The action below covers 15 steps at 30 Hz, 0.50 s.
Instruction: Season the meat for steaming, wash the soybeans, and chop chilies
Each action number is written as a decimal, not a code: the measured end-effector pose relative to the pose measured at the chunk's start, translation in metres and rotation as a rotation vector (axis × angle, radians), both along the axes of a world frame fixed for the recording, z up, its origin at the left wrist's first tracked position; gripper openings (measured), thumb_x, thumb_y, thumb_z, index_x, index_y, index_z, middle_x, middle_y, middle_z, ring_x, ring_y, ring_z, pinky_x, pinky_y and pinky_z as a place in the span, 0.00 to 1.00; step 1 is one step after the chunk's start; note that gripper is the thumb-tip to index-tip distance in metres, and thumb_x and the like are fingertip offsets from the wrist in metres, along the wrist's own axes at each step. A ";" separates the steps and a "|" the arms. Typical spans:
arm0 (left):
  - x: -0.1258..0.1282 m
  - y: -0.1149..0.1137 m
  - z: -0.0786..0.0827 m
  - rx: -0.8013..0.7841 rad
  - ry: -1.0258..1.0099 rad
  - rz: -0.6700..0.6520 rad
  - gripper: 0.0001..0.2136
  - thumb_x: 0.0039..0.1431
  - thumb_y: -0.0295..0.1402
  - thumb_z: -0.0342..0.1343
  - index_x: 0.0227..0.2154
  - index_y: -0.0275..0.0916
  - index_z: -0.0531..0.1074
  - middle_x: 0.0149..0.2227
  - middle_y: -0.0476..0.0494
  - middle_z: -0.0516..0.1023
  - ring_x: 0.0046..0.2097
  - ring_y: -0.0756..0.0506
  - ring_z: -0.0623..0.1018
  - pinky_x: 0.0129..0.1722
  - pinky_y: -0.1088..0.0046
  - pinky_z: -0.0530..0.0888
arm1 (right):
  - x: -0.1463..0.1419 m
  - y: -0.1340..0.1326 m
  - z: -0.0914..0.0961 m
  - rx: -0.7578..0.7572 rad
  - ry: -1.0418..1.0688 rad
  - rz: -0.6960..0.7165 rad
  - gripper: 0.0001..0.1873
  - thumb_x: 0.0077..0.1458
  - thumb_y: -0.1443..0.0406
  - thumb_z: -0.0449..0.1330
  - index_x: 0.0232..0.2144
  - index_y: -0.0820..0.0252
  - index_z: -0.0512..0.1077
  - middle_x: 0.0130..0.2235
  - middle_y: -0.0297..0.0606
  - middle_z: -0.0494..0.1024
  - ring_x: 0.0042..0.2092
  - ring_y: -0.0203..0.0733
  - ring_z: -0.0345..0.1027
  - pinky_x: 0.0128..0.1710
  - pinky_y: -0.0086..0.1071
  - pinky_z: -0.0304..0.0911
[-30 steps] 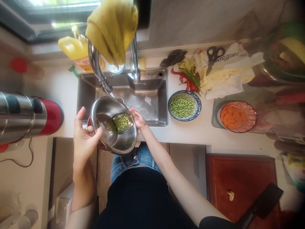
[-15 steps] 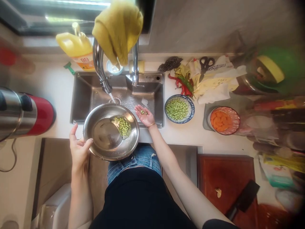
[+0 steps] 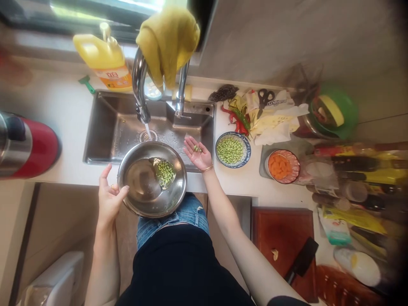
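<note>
The left hand (image 3: 110, 197) is gripping one round, shiny steel bowl (image 3: 138, 182) by its left rim; the steel bowl is tilting rightward and covering part of the near edge of one rectangular steel sink (image 3: 106, 127). Uncountably many small green beans (image 3: 165, 173) are gathering at its right side. Beside it, the right hand (image 3: 201, 158) is lying open, palm up, carrying a few loose beans (image 3: 197, 148), too small to count surely. One curved chrome tap (image 3: 139, 85) is running water, and one yellow cloth (image 3: 168, 38) is hiding its top. Behind the sink, one yellow plastic jug (image 3: 105, 55) is standing. On the white worktop (image 3: 73, 123) to the right, one blue-patterned bowl (image 3: 248, 151) is holding more green beans; farther right, one red-patterned bowl (image 3: 294, 168) is holding orange pieces (image 3: 279, 165). One black cleaver (image 3: 304, 257) is lying across one reddish-brown board (image 3: 280, 225).
</note>
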<state>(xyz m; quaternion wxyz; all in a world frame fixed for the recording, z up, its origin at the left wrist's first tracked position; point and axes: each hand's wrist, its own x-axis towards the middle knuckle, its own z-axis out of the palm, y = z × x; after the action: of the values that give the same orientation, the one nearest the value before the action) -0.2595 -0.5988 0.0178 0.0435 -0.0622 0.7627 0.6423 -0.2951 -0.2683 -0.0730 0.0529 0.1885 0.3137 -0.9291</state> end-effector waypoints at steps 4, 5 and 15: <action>-0.002 0.006 0.009 0.017 -0.076 -0.076 0.45 0.44 0.35 0.68 0.65 0.38 0.52 0.32 0.49 0.73 0.24 0.53 0.71 0.23 0.78 0.72 | 0.007 0.013 0.007 0.162 0.047 -0.144 0.22 0.64 0.62 0.41 0.50 0.56 0.71 0.56 0.38 0.73 0.61 0.38 0.63 0.62 0.46 0.58; -0.003 0.008 0.011 0.023 -0.087 -0.086 0.45 0.45 0.34 0.68 0.65 0.38 0.51 0.31 0.50 0.72 0.23 0.53 0.71 0.22 0.79 0.72 | 0.009 0.022 0.009 0.271 0.060 -0.232 0.23 0.64 0.61 0.41 0.52 0.55 0.70 0.57 0.38 0.72 0.62 0.38 0.61 0.62 0.46 0.57; -0.007 0.011 0.015 -0.023 -0.127 -0.097 0.45 0.43 0.32 0.66 0.65 0.38 0.51 0.21 0.60 0.62 0.18 0.57 0.63 0.17 0.82 0.66 | 0.041 0.107 0.014 1.679 -0.589 0.050 0.30 0.66 0.61 0.37 0.65 0.66 0.55 0.71 0.49 0.37 0.71 0.52 0.18 0.65 0.59 0.18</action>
<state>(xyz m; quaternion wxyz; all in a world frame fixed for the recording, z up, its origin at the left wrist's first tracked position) -0.2670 -0.5874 0.0332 0.1223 -0.0663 0.7678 0.6254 -0.2540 -0.1609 -0.0594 -0.0037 0.3896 0.8689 -0.3052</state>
